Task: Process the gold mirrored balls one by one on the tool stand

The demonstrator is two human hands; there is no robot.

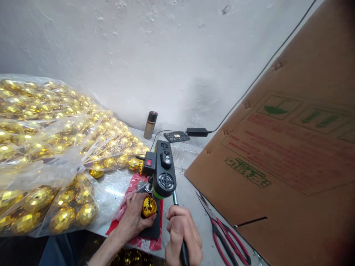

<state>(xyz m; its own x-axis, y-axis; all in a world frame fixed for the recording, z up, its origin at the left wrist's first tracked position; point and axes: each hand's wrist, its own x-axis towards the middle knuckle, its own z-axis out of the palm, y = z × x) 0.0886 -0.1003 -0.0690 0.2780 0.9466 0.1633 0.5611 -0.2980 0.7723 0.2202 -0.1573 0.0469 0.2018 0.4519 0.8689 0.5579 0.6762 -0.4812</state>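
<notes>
My left hand (132, 216) is closed around a faceted gold ball (149, 207), thumb on its near side and fingers on the far side. A dark hole shows in the top of the ball. It sits just in front of the round head of a small black bench machine (165, 168), over the machine's black base plate (151, 232). My right hand (183, 232) is wrapped around the black grip of a metal lever (175, 198) that reaches up to the machine's right side. Under the base lies a red plastic sheet (135, 242).
Clear bags of gold balls (61, 122) fill the left side. Red-handled scissors (226, 236) lie at right beside a big cardboard box (291, 147). Behind the machine are a spray-can-like cylinder (151, 125), a black panel (176, 137) and a corded power adapter (198, 132).
</notes>
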